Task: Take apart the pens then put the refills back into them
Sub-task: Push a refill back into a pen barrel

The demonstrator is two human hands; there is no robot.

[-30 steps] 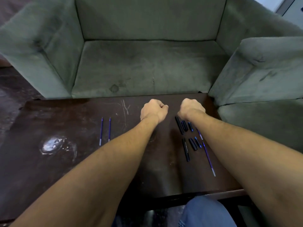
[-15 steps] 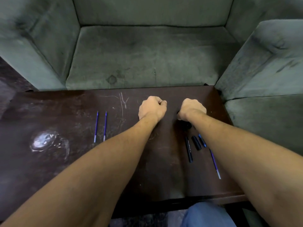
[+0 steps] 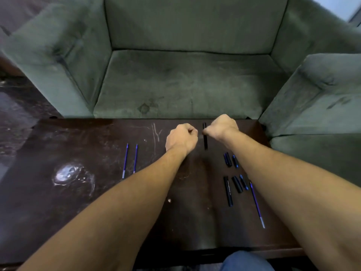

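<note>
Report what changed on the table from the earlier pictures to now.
The right hand took the long black barrel out of the far row of parts and now grips it further left, close to the curled left hand. The two short parts of that row, the near row and the refills lie as before.

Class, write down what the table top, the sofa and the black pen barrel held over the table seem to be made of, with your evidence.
Table top: dark wood or veneer, probably; glossy, with pale scratches and a reflected glare.
Sofa: grey-green fabric, velvety or suede-like; matt nap with brushed marks and stains.
Black pen barrel: likely plastic; smooth and uniformly black.
</note>
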